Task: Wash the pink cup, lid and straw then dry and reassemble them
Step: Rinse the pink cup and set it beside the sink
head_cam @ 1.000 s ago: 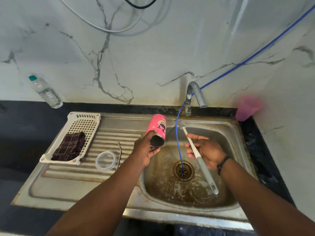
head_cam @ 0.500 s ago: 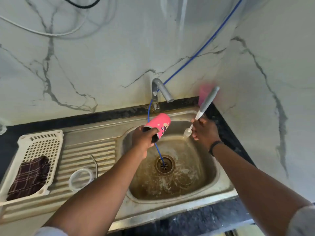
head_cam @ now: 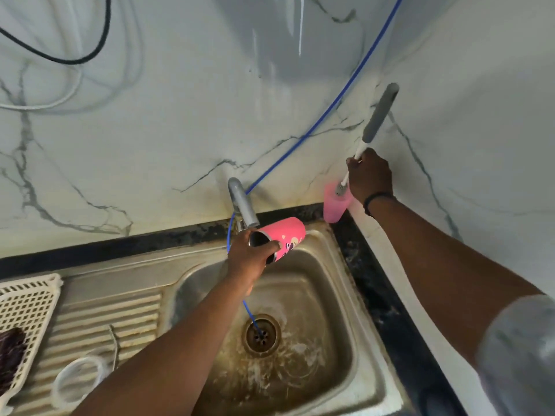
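Note:
My left hand (head_cam: 249, 256) grips the pink cup (head_cam: 283, 238) near its dark open rim, holding it on its side over the sink basin (head_cam: 324, 283), just below the tap (head_cam: 241, 204). My right hand (head_cam: 370, 175) holds a long bottle brush (head_cam: 379, 115) by its white shaft, grey handle pointing up. Its bristle end dips into a translucent pink tumbler (head_cam: 334, 205) standing at the counter's back right corner. The clear lid (head_cam: 78, 382) and the thin metal straw (head_cam: 114, 345) lie on the ribbed drainboard at the lower left.
A white plastic basket (head_cam: 28, 298) with a dark checked cloth (head_cam: 10, 355) sits at the left edge. A blue hose (head_cam: 318, 118) runs down the marble wall into the drain (head_cam: 261, 334). Black counter borders the sink on the right.
My right hand has lifted the brush up and right, from over the basin to the pink tumbler in the corner. My left hand keeps the cup under the tap. The view shifted right.

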